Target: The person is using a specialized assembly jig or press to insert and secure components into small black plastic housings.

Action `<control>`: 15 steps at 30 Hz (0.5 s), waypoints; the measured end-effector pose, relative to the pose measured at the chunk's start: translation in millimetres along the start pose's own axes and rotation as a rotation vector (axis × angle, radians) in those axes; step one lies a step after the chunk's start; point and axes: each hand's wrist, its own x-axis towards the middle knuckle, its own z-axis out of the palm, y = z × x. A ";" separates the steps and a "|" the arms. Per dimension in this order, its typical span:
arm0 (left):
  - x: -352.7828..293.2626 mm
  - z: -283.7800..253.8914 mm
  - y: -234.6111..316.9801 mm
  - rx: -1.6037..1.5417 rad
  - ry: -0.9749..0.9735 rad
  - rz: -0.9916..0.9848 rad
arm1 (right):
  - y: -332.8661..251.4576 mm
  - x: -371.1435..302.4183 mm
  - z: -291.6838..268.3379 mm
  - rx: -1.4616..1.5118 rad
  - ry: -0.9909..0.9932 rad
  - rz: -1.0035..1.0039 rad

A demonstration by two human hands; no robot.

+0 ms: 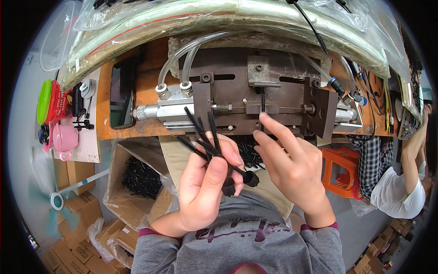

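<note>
My left hand (205, 187) is closed round several black mascara wands (200, 125), bristle ends pointing up and away, dark caps at the lower right. In front of me is a brown metal fixture (230, 98) on the bench. A thin black rod (263, 98), which looks like another wand, stands in its middle slot under a small steel bracket (258, 73). My right hand (292, 166) reaches up to it with fingers apart. The index fingertip is at the rod's near end; whether it touches I cannot tell. Nothing shows in that hand.
Silver air cylinders (175, 112) with clear hoses flank the fixture. A dark phone-like slab (122, 93) lies on the bench. Below left is a carton (137, 150) of black pieces, beside a fan (57, 201). An orange stool (340, 171) and another person (399, 194) are at right.
</note>
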 end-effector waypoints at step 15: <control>-1.3 -1.0 -8.8 -0.047 0.014 -0.192 | -1.0 -17.6 -14.9 0.389 0.238 0.066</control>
